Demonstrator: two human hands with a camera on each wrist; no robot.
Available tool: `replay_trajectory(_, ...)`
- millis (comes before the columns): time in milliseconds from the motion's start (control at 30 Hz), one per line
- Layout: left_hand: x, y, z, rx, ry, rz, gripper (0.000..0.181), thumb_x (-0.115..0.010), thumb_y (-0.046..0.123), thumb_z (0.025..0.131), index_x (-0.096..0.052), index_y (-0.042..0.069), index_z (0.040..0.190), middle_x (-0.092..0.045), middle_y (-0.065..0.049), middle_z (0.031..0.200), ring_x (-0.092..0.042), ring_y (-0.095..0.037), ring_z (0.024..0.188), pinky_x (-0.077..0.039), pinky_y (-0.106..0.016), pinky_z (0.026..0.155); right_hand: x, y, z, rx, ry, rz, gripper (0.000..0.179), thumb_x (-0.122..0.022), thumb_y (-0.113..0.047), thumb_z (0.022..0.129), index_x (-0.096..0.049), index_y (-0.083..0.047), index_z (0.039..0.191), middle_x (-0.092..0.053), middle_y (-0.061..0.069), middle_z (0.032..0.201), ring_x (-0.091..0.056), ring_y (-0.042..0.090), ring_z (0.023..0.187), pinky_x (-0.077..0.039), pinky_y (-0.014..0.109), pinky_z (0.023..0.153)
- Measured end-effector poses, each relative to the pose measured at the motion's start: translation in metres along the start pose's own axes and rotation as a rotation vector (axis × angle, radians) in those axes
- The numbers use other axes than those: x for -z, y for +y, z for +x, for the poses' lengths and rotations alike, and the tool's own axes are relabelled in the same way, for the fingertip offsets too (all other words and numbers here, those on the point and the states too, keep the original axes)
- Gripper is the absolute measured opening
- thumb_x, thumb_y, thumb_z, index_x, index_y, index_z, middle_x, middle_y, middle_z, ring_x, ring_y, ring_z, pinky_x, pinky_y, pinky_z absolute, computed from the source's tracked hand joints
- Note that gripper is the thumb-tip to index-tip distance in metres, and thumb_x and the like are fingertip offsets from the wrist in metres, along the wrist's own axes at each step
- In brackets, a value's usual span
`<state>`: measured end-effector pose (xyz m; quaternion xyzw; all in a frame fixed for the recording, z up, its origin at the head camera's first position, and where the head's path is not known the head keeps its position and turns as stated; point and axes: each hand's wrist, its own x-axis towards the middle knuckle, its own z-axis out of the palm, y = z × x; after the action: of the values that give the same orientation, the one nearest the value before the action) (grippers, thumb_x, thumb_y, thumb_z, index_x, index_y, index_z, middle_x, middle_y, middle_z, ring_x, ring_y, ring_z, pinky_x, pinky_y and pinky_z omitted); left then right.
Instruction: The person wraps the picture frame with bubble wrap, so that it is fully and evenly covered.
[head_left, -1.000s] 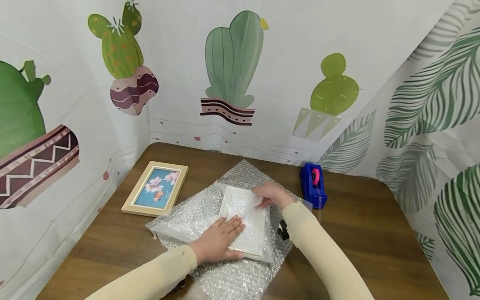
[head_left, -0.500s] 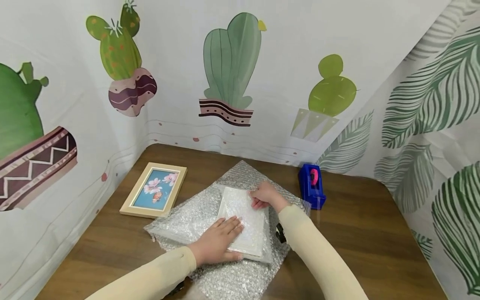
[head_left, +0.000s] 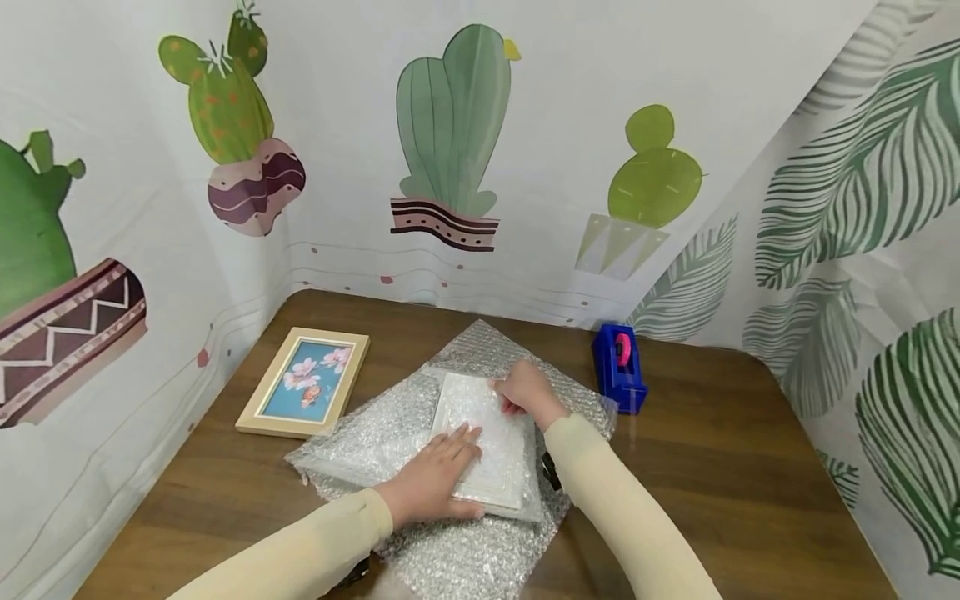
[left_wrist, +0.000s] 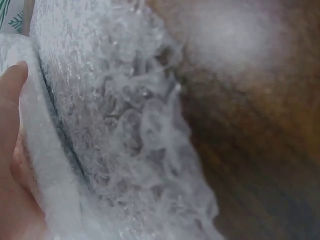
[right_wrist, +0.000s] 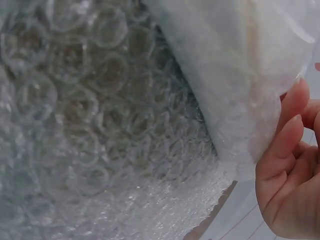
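Note:
A white picture frame (head_left: 495, 462) lies face up on a sheet of bubble wrap (head_left: 465, 558), with one layer folded over it. My left hand (head_left: 431, 482) rests flat on the wrapped frame's lower left, fingers spread. At the upper right edge, my right hand (head_left: 528, 392) pinches the wrap with curled fingers. The right wrist view shows those fingertips (right_wrist: 295, 125) at the edge of the folded wrap (right_wrist: 240, 115). A left fingertip (left_wrist: 21, 70) lies on the covered frame in the left wrist view.
A wooden picture frame (head_left: 303, 383) with a flower picture lies at the left of the brown table (head_left: 720, 467). A blue tape dispenser (head_left: 620, 371) with a pink core stands right of the wrap. Patterned cloth (head_left: 555, 167) hangs behind.
My right hand has shifted slightly left along the frame's upper edge, its fingers curling closer to the wrap. My left hand stays in place. The head view has shifted a little.

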<state>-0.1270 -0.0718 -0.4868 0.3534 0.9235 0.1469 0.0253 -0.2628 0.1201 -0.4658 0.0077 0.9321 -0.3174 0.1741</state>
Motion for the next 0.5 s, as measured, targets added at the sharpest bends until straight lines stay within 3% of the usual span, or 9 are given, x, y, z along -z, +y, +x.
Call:
replay_trajectory(100, 0.001, 0.001, 0.002, 0.02, -0.019, -0.008, 0.094, -0.07, 0.061, 0.081, -0.04, 0.0, 0.145, -0.041, -0.02, 0.154, -0.04, -0.035, 0.144, -0.037, -0.051, 0.117, 0.001, 0.005, -0.004, 0.04, 0.002, 0.022, 0.045, -0.063, -0.034, 0.096, -0.068, -0.007, 0.06, -0.066, 0.002, 0.054, -0.06, 0.011, 0.044, -0.048, 0.023, 0.045)
replay_trajectory(233, -0.001, 0.004, 0.004, 0.054, -0.028, 0.014, 0.102, -0.072, 0.062, 0.078, -0.034, 0.003, 0.151, -0.044, -0.019, 0.152, -0.041, -0.034, 0.143, -0.036, -0.049, 0.117, 0.003, 0.02, -0.02, 0.104, 0.063, 0.269, 0.03, -0.061, -0.026, 0.098, -0.066, -0.001, 0.081, -0.068, 0.006, 0.067, -0.059, 0.008, 0.052, -0.048, 0.021, 0.05)
replay_trajectory(333, -0.003, 0.007, 0.006, 0.06, -0.028, 0.053, 0.099, -0.072, 0.063, 0.077, -0.038, 0.005, 0.15, -0.045, -0.02, 0.149, -0.041, -0.036, 0.141, -0.036, -0.049, 0.117, 0.001, 0.037, -0.041, 0.145, 0.181, 0.431, 0.022, -0.058, -0.017, 0.098, -0.061, 0.005, 0.104, -0.068, 0.018, 0.091, -0.063, 0.017, 0.073, -0.052, 0.026, 0.062)
replay_trajectory(400, -0.004, 0.008, 0.006, 0.07, -0.033, 0.062, 0.098, -0.072, 0.063, 0.077, -0.04, 0.004, 0.149, -0.045, -0.02, 0.149, -0.041, -0.036, 0.142, -0.036, -0.049, 0.117, -0.003, 0.047, -0.059, 0.153, 0.245, 0.434, 0.031, -0.055, -0.016, 0.1, -0.056, 0.009, 0.117, -0.064, 0.026, 0.109, -0.064, 0.028, 0.091, -0.056, 0.036, 0.076)
replay_trajectory(467, -0.004, 0.008, 0.006, 0.077, -0.035, 0.054, 0.098, -0.072, 0.062, 0.078, -0.04, 0.002, 0.148, -0.044, -0.021, 0.15, -0.039, -0.037, 0.142, -0.035, -0.05, 0.118, -0.009, 0.054, -0.076, 0.14, 0.241, 0.414, 0.041, -0.049, -0.017, 0.103, -0.047, 0.012, 0.131, -0.056, 0.032, 0.127, -0.059, 0.04, 0.112, -0.054, 0.046, 0.093)
replay_trajectory(500, -0.005, 0.009, 0.006, 0.079, -0.034, 0.049, 0.098, -0.072, 0.062, 0.078, -0.04, 0.002, 0.148, -0.043, -0.022, 0.151, -0.039, -0.037, 0.143, -0.034, -0.05, 0.118, -0.012, 0.056, -0.084, 0.12, 0.208, 0.408, 0.046, -0.045, -0.019, 0.104, -0.042, 0.013, 0.137, -0.051, 0.034, 0.133, -0.056, 0.044, 0.116, -0.052, 0.051, 0.095)
